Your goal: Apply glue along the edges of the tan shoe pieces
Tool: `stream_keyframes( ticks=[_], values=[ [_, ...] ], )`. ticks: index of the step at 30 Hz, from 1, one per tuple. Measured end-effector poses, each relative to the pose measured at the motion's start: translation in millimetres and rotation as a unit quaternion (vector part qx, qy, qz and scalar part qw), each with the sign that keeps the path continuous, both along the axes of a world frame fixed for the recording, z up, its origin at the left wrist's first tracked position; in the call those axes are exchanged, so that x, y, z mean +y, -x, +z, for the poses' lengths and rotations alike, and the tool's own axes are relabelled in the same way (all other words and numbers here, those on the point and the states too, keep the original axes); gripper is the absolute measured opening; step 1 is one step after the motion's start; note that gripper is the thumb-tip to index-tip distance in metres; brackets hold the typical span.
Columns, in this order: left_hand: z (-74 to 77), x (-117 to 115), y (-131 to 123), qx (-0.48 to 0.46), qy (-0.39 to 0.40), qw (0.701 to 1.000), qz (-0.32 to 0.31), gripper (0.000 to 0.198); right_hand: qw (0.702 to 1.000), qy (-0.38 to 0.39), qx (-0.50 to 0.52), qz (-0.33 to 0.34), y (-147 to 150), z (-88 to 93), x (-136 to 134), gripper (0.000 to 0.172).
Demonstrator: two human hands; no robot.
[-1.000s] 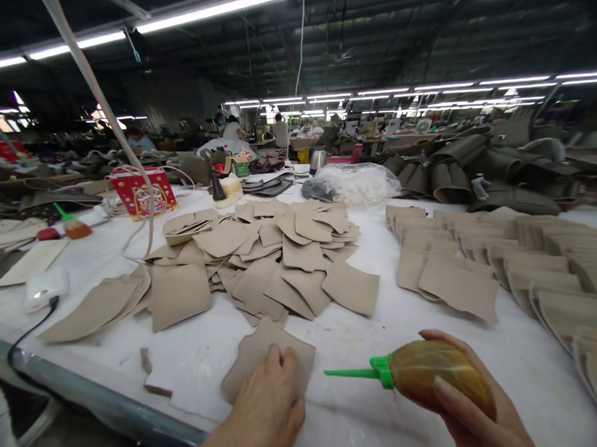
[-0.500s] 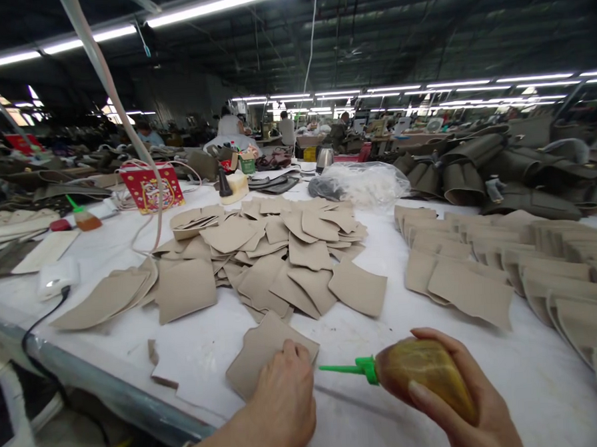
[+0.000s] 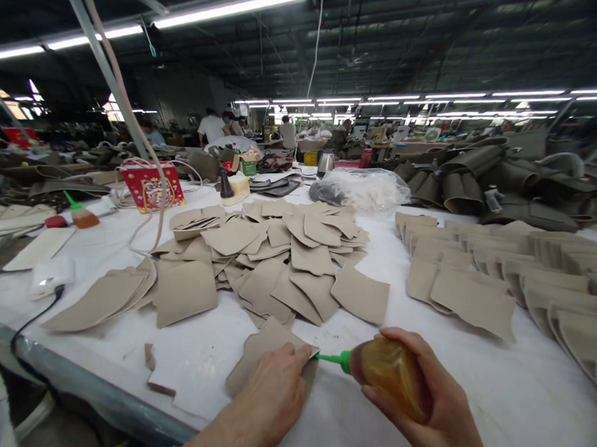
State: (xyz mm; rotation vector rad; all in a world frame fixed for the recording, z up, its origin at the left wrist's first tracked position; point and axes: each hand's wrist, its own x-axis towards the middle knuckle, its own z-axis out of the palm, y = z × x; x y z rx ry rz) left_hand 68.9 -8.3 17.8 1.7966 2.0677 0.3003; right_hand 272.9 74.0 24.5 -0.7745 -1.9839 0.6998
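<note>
My right hand (image 3: 433,403) is wrapped round a squeeze bottle (image 3: 391,375) of amber liquid. The bottle lies sideways, and its thin green nozzle (image 3: 336,359) points left. The nozzle's tip meets the right edge of a beige leather-like piece (image 3: 258,349). On that piece lies my left hand (image 3: 274,391), its fingers bent and gripping near the right corner. My thumb is hidden beneath the hand. Just beyond both hands spreads a loose heap of similar beige pieces (image 3: 310,256).
Rows of overlapping beige pieces (image 3: 546,284) stand at the right. A white scrap (image 3: 186,376) lies left of my left hand. Further back are a red printed box (image 3: 152,188), a second green-nozzled bottle (image 3: 82,215) and a plastic bag (image 3: 366,186). Several people are in the background.
My right hand has moved left with the squeeze bottle, bringing the nozzle tip to the piece's edge. My left hand has shifted slightly, its index finger now stretched nearer the corner.
</note>
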Motion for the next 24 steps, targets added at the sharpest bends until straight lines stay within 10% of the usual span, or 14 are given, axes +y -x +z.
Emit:
stream_keyframes(
  ticks=[24],
  values=[
    [-1.4,0,0,0.007,-0.006,1.0,-0.022,0.038,0.999,0.01,-0.018,-0.036,-8,-9.7,3,0.04]
  ],
)
